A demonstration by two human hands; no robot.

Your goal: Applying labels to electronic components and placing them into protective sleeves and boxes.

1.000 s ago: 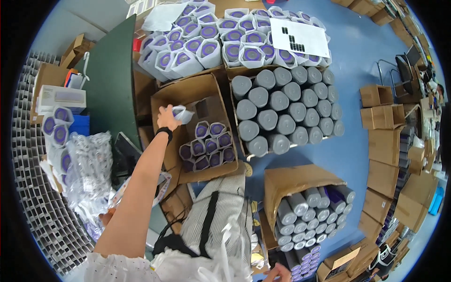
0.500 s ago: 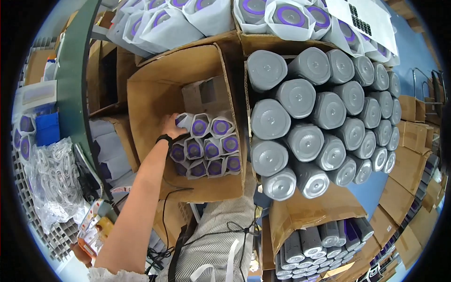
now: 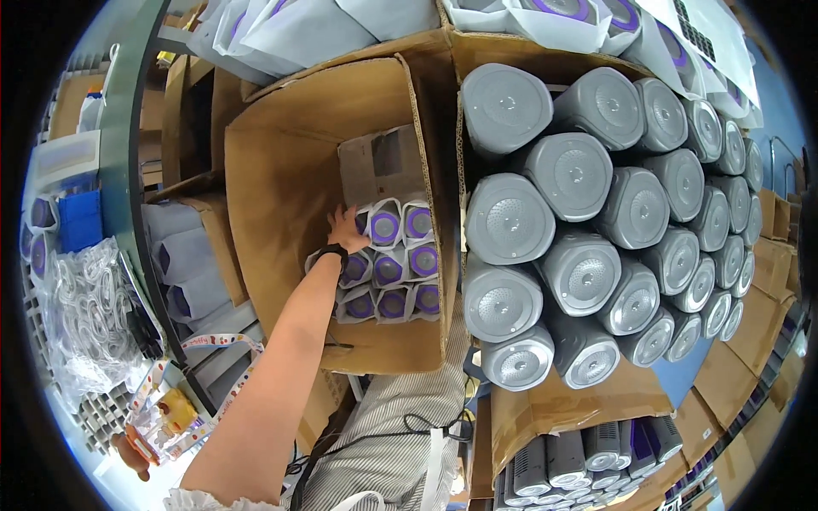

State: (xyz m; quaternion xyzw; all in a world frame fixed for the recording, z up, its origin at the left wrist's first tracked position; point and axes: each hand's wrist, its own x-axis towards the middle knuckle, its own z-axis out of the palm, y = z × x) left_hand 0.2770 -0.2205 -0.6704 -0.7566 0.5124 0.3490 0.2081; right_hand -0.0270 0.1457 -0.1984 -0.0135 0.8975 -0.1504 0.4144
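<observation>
My left hand (image 3: pixel 345 231), with a dark band on its wrist, reaches down into a tall open cardboard box (image 3: pixel 281 162). Its fingers are spread at the left end of the back row of white-wrapped cylinders, touching a wrapped cylinder (image 3: pixel 362 223) that it partly covers. Several such wrapped cylinders (image 3: pixel 388 269) stand upright in rows, purple rings showing at their tops. A brown cardboard flap or piece (image 3: pixel 362 170) lies beyond them inside the box. No part of my right hand shows.
Right of the box, grey cylinders (image 3: pixel 509 219) stand packed in rows. Below them, another carton (image 3: pixel 579 400) holds more grey units. Wrapped units (image 3: pixel 315 43) fill the far side. At left are a green-edged shelf (image 3: pixel 123 170), bagged white cables (image 3: pixel 94 315) and a patterned strap (image 3: pixel 213 341).
The view has shifted closer to the grey cylinders. My left hand appears farther right in the picture, still at the back-left of the wrapped cylinders, with its fingers now more spread.
</observation>
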